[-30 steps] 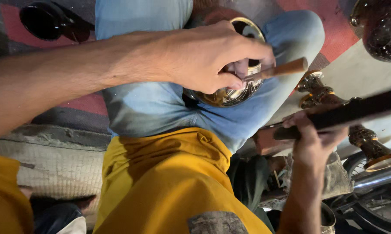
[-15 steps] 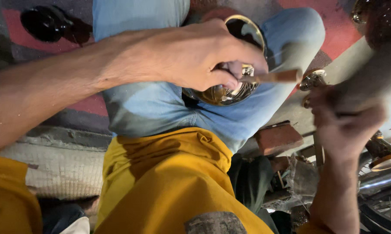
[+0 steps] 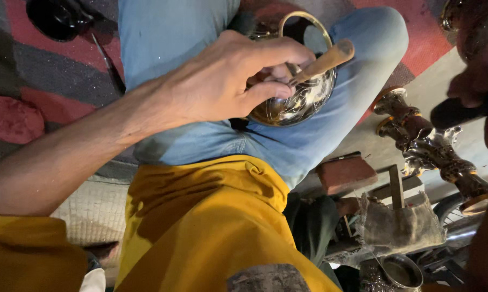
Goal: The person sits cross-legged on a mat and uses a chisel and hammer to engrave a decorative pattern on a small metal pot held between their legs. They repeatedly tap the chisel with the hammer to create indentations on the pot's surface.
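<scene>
**Chisel on brass bowl, held on the lap**

Left hand [image 3: 222,86] curled tight round a wooden-handled tool [image 3: 322,62], fingers also pressing the brass bowl [image 3: 301,97]. Tool's long axis runs diagonal: handle end up-right, working end down-left into the bowl. Bowl sits on the jeans-clad thigh [image 3: 357,103], shiny, engraved, rim facing away. Right hand [image 3: 479,81] at right edge, blurred, closed on a dark bar [image 3: 455,111]. Ornate brass stand [image 3: 422,140] lies beside the knee.
</scene>
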Demonstrator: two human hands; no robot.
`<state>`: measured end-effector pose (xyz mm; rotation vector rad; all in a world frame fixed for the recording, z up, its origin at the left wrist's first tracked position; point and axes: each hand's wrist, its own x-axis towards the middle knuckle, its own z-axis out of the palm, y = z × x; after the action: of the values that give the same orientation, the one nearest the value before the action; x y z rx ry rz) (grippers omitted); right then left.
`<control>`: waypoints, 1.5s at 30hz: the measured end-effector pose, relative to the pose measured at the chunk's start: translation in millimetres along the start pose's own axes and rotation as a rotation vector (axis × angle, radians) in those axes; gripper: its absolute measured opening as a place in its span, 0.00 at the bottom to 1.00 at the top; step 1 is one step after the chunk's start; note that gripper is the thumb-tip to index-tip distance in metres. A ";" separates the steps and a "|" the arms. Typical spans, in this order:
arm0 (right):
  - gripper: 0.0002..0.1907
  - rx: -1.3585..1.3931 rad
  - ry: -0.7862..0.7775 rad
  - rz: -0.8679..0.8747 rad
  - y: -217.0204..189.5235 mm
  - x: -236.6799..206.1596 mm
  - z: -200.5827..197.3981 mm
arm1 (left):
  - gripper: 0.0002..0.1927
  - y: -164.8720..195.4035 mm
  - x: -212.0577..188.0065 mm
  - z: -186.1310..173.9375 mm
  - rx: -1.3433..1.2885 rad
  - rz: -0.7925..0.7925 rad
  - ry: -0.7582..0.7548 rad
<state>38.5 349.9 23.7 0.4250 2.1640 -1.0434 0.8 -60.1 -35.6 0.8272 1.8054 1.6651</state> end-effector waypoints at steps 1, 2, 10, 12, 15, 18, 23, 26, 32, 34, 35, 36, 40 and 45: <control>0.11 -0.019 -0.008 -0.017 -3.1 1.7 1.6 | 0.19 0.6 -0.7 -0.2 0.005 -0.007 0.005; 0.11 -0.052 -0.019 -0.045 -5.4 5.0 5.6 | 0.19 1.6 -1.8 -0.2 0.011 -0.009 0.007; 0.10 -0.174 -0.054 -0.140 -3.4 10.1 11.7 | 0.15 14.1 -20.5 16.8 -0.054 -0.136 0.220; 0.09 -0.129 -0.064 -0.065 -4.8 13.7 4.4 | 0.15 17.1 -25.7 21.4 -0.090 -0.160 0.259; 0.09 -0.113 -0.070 0.003 -12.2 19.3 1.2 | 0.15 20.6 -29.6 28.3 -0.076 -0.165 0.308; 0.09 -0.168 -0.067 -0.075 -18.3 19.2 15.2 | 0.19 19.2 -28.0 31.2 -0.091 -0.101 0.321; 0.08 -0.259 -0.048 -0.207 -16.9 13.9 29.3 | 0.19 9.5 -17.3 30.0 -0.205 -0.108 0.279; 0.08 -0.136 -0.050 -0.043 -14.4 12.0 12.3 | 0.17 8.2 -11.2 30.5 -0.134 -0.119 0.220; 0.08 -0.230 -0.066 -0.149 1.9 15.1 14.7 | 0.19 10.4 -3.8 22.2 -0.055 -0.117 0.155; 0.08 -0.169 -0.068 -0.069 4.8 19.7 9.6 | 0.19 11.1 -0.6 20.8 -0.050 -0.121 0.152; 0.08 -0.138 -0.071 -0.020 6.1 23.0 6.6 | 0.19 11.8 0.3 20.3 -0.052 -0.127 0.152; 0.08 -0.119 -0.074 0.017 6.8 24.5 1.8 | 0.19 12.2 1.0 20.4 -0.055 -0.133 0.152; 0.09 -0.138 -0.077 0.000 12.6 25.7 0.3 | 0.19 12.1 1.3 21.6 -0.032 -0.119 0.152; 0.09 -0.187 -0.014 -0.119 7.1 8.4 8.7 | 0.17 12.0 4.1 19.7 0.000 -0.097 0.100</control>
<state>40.2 347.5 10.0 0.2045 2.2725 -0.8929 13.6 -43.4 -25.3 0.6563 1.8812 1.6707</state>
